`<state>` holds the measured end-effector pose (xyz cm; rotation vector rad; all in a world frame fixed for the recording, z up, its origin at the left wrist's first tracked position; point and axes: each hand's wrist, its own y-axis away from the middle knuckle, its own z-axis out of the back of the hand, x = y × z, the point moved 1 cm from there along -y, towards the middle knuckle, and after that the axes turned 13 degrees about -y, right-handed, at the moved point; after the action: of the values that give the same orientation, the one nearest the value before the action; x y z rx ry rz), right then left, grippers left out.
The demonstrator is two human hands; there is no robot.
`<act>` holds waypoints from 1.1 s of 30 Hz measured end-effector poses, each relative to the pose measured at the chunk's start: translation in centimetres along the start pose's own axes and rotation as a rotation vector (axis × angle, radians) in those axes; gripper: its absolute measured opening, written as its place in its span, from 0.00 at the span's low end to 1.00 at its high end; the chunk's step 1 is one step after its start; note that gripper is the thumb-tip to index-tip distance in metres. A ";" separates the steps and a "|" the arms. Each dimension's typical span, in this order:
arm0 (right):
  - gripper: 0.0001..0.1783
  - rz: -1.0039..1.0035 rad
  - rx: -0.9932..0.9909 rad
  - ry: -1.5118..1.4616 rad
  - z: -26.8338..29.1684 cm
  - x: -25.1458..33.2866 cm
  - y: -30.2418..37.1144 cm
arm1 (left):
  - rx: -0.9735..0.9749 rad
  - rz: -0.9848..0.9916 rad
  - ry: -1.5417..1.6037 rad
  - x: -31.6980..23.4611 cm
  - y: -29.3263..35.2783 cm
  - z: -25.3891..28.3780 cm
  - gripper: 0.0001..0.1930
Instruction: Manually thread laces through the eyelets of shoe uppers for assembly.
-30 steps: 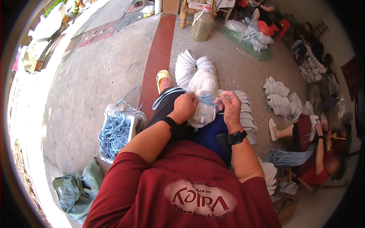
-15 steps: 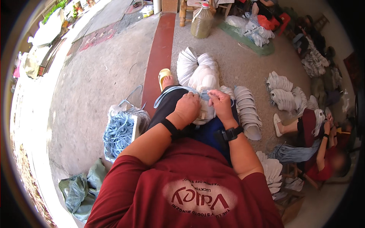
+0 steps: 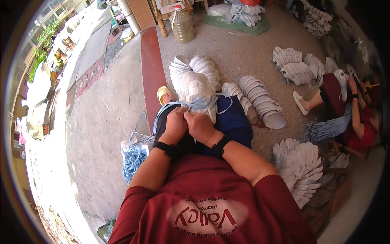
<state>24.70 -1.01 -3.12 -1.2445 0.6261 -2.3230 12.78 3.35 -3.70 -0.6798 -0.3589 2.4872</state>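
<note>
A white shoe upper (image 3: 194, 86) rests on my lap, its toe pointing away from me. Light blue shoelaces (image 3: 198, 102) lie across its opening, looping over my left thigh and out to the right. Close against the upper's near end, my left hand (image 3: 175, 126) and my right hand (image 3: 200, 127) meet with fingertips pinched together at the lace. The fingers hide most of the bit they grip. Beyond my knees stand more white shoe uppers (image 3: 205, 69), nested in rows.
At my left sits a container of tangled blue laces (image 3: 136, 162). Stacked uppers (image 3: 262, 101) lie to the right, with a fanned pile (image 3: 298, 171) nearer. A large plastic jug (image 3: 183, 26) stands ahead. Another person (image 3: 361, 122) sits at the right beside a bundle of laces (image 3: 329, 128).
My right hand has come down and left from its raised position to meet my left hand. The upper's toe now shows more fully. The whole view has shifted and turned.
</note>
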 end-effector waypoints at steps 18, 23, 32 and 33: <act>0.04 -0.048 -0.003 -0.067 0.1 0.0 0.3 | 0.028 0.026 0.036 0.2 -0.1 -0.2 0.09; 0.05 -0.038 -0.026 -0.032 0.0 0.0 0.5 | -0.002 -0.027 0.021 0.7 0.1 -0.6 0.09; 0.21 -0.101 -0.174 0.226 3.7 1.2 -0.4 | 0.014 0.043 0.040 -0.3 -0.1 0.4 0.09; 0.20 -0.189 -0.108 0.253 4.0 0.3 -0.1 | 0.009 0.049 0.060 -0.3 0.0 0.4 0.08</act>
<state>27.91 -1.86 -0.92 -1.1053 0.7557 -2.6629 12.84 3.17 -3.25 -0.7660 -0.3118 2.5072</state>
